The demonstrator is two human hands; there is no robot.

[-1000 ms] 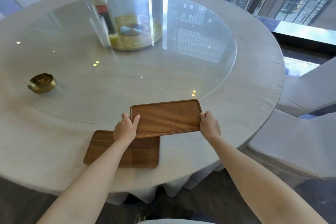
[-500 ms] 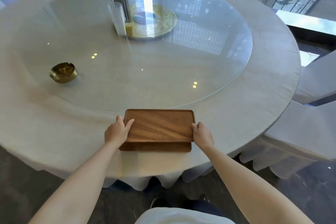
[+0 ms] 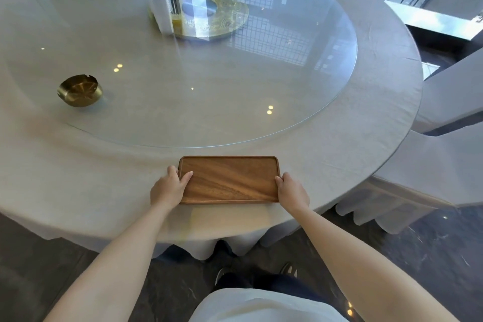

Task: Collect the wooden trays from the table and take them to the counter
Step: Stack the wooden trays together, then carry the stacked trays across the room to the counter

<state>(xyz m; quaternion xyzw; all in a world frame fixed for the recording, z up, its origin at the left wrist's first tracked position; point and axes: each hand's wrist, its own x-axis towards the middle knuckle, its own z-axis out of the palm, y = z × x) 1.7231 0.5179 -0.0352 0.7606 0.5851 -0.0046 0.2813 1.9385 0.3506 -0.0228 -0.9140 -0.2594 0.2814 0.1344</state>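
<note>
A rectangular wooden tray (image 3: 231, 179) lies flat near the front edge of the round table (image 3: 78, 178), which is covered in a grey cloth. It sits squarely on top of a second wooden tray, which it now hides. My left hand (image 3: 168, 188) grips the stack's left end, thumb on the top tray's surface. My right hand (image 3: 291, 191) grips the right end, fingers curled over the rim.
A glass turntable (image 3: 300, 86) covers the table's middle, with a gold ashtray (image 3: 79, 90) at its left and bottles and a glass (image 3: 162, 5) by the gold hub (image 3: 209, 15). White-covered chairs (image 3: 431, 165) stand to the right. Dark floor lies below.
The tray held in both hands moved left over the second tray and came down onto it, aligned. The lower tray, visible before, is now covered.
</note>
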